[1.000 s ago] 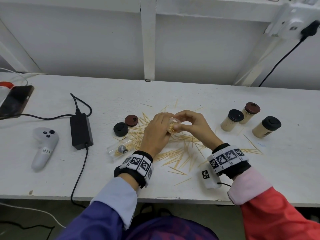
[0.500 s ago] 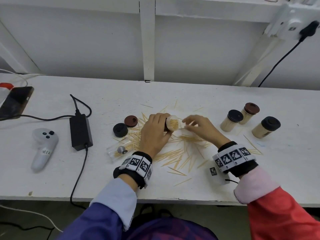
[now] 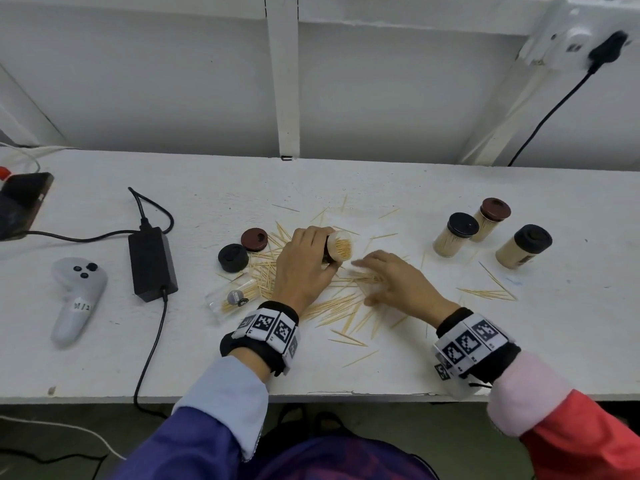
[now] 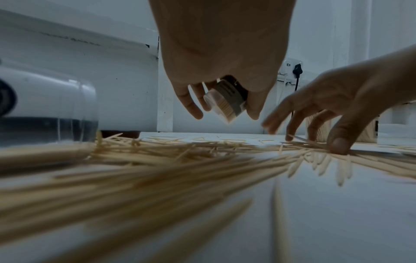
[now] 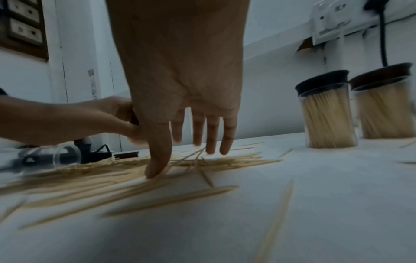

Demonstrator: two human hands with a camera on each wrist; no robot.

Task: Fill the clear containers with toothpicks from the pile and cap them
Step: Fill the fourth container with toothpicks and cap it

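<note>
Toothpicks [image 3: 341,303] lie scattered at the centre of the frame on the white table [image 3: 415,368]; the left hand [image 3: 304,268] grips an uncapped jar [image 3: 340,246], already packed, tilted with its mouth toward the right hand [image 3: 398,284]; that hand is spread flat, fingers [image 5: 157,160] pressing on loose picks and holding nothing yet; a second jar [image 3: 230,299] lies on its side at centre left, nearly empty; two loose caps [image 3: 244,249] sit just above it; three capped jars [image 3: 485,230] stand at upper right. Judged from here, the tilted jar could spill its load if it tips further; forcing more picks into so full a jar may snap them or block the cap; sweeping fingers could push picks off the near edge.
</note>
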